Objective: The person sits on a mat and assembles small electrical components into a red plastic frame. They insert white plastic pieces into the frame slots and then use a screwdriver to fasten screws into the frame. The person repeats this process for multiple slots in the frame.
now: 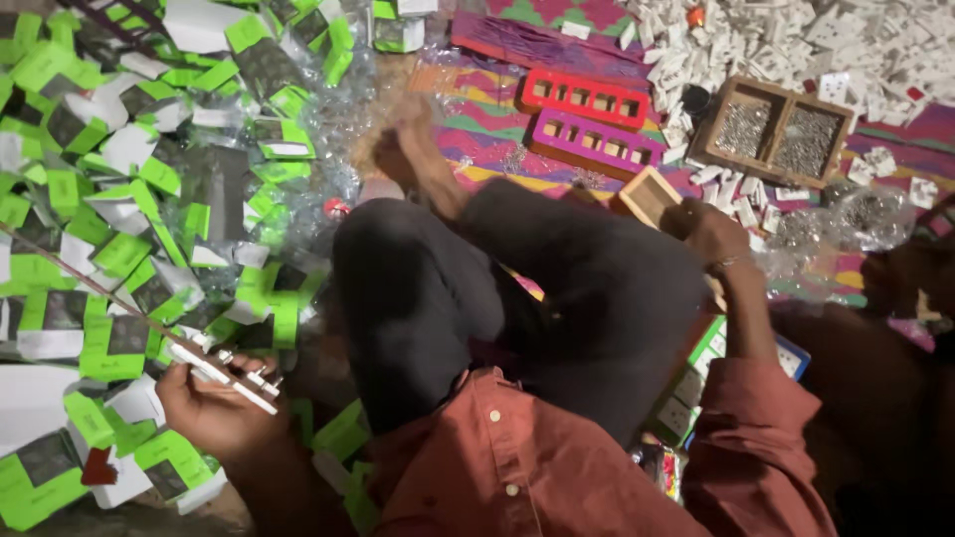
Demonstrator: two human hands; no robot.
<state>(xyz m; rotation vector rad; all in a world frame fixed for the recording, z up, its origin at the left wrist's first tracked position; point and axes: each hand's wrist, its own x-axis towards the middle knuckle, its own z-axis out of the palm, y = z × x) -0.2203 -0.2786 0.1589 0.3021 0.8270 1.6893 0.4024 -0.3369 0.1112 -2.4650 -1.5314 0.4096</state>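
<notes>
My left hand (214, 403) is at the lower left, closed around a flat white strip-shaped part (224, 373) with small pins on it. It hovers over a heap of green-and-white packets in clear plastic (119, 219). My right hand (711, 234) reaches out at the right, its fingers curled on a small open wooden box (649, 194). My crossed legs in dark trousers (517, 298) fill the middle, with a bare foot (403, 149) pointing away. A reddish shirt sleeve covers my right arm.
A red holed tray (582, 96) and a magenta one (595, 141) lie on a patterned mat. A two-compartment wooden tray of small metal parts (781, 129) sits at upper right, beside a pile of white plastic parts (796, 45). A thin stick (70, 273) crosses the packets.
</notes>
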